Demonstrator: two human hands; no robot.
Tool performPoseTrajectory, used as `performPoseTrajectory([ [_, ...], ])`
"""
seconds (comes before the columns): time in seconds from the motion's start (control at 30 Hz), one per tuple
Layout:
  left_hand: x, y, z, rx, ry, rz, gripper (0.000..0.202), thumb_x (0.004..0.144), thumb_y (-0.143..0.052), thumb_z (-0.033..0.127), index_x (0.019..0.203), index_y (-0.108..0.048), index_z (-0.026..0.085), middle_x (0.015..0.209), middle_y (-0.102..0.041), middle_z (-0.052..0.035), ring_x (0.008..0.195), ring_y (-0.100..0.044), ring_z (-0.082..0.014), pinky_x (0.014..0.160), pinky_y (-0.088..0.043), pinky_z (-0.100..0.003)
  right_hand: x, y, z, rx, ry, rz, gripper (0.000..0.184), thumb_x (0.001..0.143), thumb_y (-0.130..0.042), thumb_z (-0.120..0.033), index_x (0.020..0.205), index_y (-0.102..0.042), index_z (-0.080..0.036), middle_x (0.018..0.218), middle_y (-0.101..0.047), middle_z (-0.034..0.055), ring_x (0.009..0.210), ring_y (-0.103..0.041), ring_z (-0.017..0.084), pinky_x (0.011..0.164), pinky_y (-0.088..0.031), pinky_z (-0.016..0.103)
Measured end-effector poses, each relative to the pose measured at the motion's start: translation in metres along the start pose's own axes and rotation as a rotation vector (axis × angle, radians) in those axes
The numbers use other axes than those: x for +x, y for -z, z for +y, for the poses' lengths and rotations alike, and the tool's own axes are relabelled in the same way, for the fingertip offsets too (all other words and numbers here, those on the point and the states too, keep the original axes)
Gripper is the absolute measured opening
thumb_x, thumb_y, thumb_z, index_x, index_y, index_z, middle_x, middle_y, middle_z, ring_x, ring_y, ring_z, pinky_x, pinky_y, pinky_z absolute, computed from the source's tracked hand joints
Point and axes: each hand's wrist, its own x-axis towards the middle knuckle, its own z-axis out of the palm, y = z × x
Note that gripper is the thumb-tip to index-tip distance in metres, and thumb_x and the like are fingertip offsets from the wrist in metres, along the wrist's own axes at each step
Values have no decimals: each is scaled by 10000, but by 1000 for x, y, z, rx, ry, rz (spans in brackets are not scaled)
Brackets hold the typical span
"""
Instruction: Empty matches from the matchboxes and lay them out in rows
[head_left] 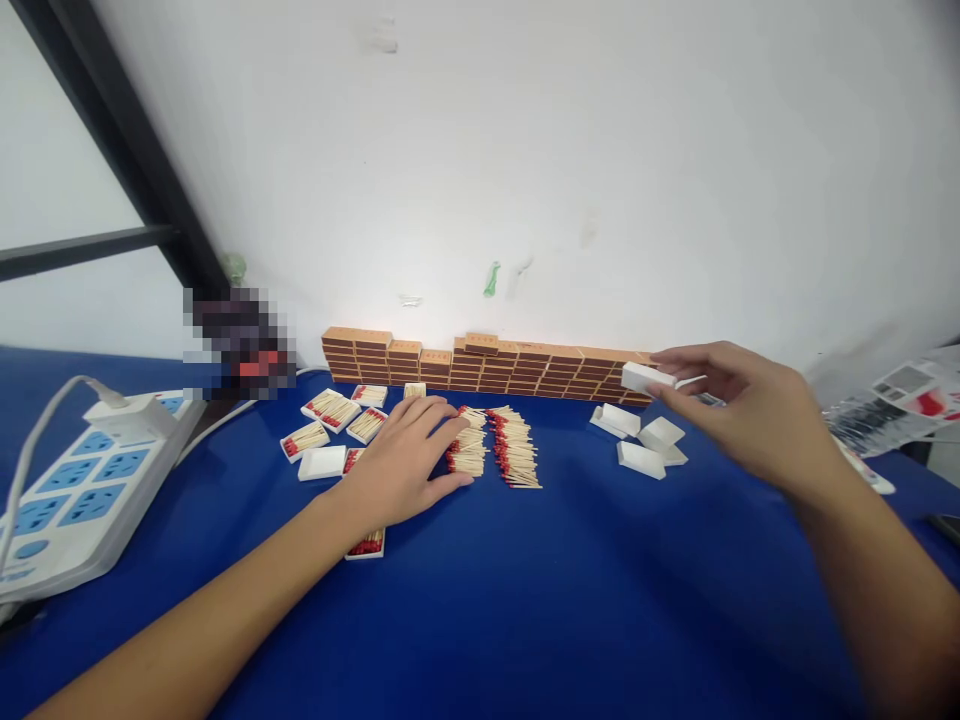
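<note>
Between the thumb and fingers of my right hand [750, 400] is a white matchbox tray [643, 378], held above the table on the right. Several more white trays [642, 460] lie loosely below it. My left hand [409, 455] rests with its fingers stretched out, their tips at the left edge of a row of red-tipped matches [469, 455]. A second row of matches [516, 450] lies just right of that. Left of this hand are several trays filled with matches [330, 410] and one white tray [322, 462] that shows no matches. Another filled tray [366, 543] sits partly under my left wrist.
A long stack of brown matchboxes [525, 370] runs along the white wall [540, 180], with one box [481, 343] on top. At left lies a white power strip [97, 480] with cables. Printed plastic packaging [900, 405] is at right on the blue table [540, 600].
</note>
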Motion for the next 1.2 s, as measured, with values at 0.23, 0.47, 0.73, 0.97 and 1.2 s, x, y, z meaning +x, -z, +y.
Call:
performPoseTrajectory([
  [0.23,-12,26,-17,39,40,-53,435,1046,-621,511,1306,-680,168,1257,-722,-156,1225,-645,-339,1058,-539,-532,-4,7,20,-225,-99,-211,190,817,-744,-189,993,-801,-233,985,-814,84,771,-725,228,748,-555,390],
  [0.47,-14,56,-33,163,233,-268,437,1061,-492,510,1225,-741,191,1142,-771,-143,1093,-710,-334,890,-579,-451,-5,13,29,-251,-221,-447,204,840,-658,-318,948,-803,-223,902,-804,73,792,-732,261,760,-533,397],
  [0.73,-13,65,-26,32,297,-339,404,956,-595,553,1107,-771,222,1132,-760,-129,1103,-689,-343,931,-571,-463,-10,6,18,-295,-275,-762,179,816,-669,-333,903,-786,-228,915,-787,64,788,-707,248,656,-473,337],
  [0.97,-23,71,-37,-20,324,-398,470,787,-797,676,1031,-817,275,1258,-729,-112,1224,-646,-373,988,-557,-474,-10,1,7,-254,-136,-596,217,934,-658,-424,937,-788,-250,866,-779,30,680,-666,194,634,-462,311],
  [1.2,-14,60,-23,-28,319,-425,391,839,-802,558,1034,-812,219,1126,-713,-125,1094,-661,-350,926,-547,-489,-13,-14,-2,-180,2,-502,248,993,-602,-404,909,-765,-238,755,-754,29,605,-648,189,597,-453,309],
])
